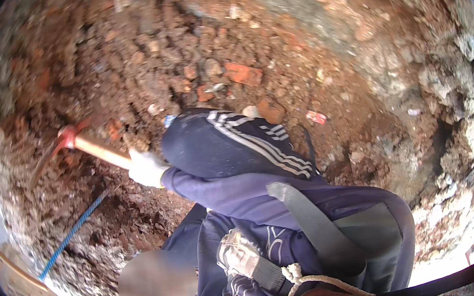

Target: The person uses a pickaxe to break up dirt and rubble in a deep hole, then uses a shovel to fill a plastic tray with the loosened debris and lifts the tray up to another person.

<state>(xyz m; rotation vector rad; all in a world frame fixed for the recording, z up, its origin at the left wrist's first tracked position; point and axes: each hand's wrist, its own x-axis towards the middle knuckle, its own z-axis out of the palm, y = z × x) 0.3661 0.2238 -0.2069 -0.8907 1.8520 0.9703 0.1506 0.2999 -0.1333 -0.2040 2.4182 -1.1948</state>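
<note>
Broken brown earth [137, 59], lumpy and strewn with rubble, fills most of the view, bent round by the lens and smeared toward the upper edge. Across it, from the lower right, stretches a purple sleeve [243, 197], lying along a dark trouser leg [213, 148] with white stripes, whose bent knee points to the left. Left of that knee is the pickaxe [104, 153]: a pale wooden handle slants up to a red socket, and the thin head runs down-left over the soil; whether its tip touches the ground cannot be told. Below the pickaxe, a blue rod or rope [73, 233] slants across the dirt. A knotted cream rope [330, 283] curves at the waist. The right grip [146, 168], in a white glove, is closed around the pickaxe's handle. A soiled pale glove [239, 253] with a dark ribbed cuff rests against the clothing at the lap; whether the left grip is inside it, or how it stands, cannot be told. Beyond the knee lies an orange-red brick piece [244, 74]. Smaller still, a red-and-white scrap [316, 116] lies to the leg's right.
</note>
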